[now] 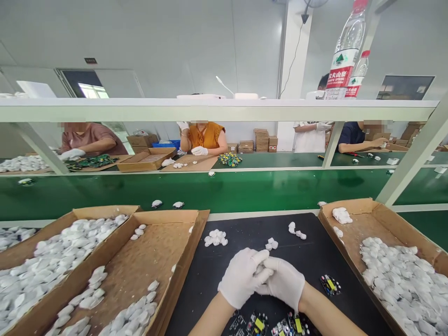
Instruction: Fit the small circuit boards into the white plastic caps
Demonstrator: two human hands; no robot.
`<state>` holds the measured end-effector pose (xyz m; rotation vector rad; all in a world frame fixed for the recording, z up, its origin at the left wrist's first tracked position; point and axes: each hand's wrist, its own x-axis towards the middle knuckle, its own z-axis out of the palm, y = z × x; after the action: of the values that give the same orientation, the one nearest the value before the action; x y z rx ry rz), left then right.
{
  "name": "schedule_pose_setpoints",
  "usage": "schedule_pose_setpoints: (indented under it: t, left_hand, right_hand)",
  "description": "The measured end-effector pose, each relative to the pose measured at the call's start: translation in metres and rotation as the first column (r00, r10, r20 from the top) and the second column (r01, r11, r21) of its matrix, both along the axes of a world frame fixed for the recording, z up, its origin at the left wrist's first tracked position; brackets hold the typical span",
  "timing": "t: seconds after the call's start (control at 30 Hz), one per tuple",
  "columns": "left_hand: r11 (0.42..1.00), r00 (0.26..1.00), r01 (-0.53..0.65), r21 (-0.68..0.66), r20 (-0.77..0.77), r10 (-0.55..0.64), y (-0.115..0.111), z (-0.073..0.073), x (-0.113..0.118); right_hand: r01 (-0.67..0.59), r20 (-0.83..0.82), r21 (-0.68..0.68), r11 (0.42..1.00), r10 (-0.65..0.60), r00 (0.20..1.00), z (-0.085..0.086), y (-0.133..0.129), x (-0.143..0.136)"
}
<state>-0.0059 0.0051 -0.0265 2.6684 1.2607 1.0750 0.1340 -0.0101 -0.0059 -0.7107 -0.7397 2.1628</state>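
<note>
A green belt runs across the far side of my bench, left to right. Nearer, a black mat lies between a cardboard tray on the left and a cardboard tray on the right, both holding loose white pieces.

Over the middle of the mat, my gloved left hand and gloved right hand come together, fingers curled and meeting. My fingers hide most of what lies between them, so I cannot tell what either hand grips.

Several circuit boards lie at the near edge, just below my wrists, and a lone board sits to the right. I'd expect them to be stiff and light but fragile on the component side, best taken by their edges.

Smallest are the white pieces on the mat: a cluster at far left, a few just beyond my fingertips, and some at far right. They look light and soft, so I'd judge a gentle pinch at the sides enough; squeezing might crumple them.
</note>
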Motion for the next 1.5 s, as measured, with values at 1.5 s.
schedule_pose_setpoints:
  t: [1.5]
  left_hand:
    - [0.896,0.993,-0.045,-0.442,-0.116,-0.008,0.007,0.001,-0.001]
  right_hand:
    - [0.381,0.362,0.473,0.794,-0.570,0.738,0.003,0.030,0.024]
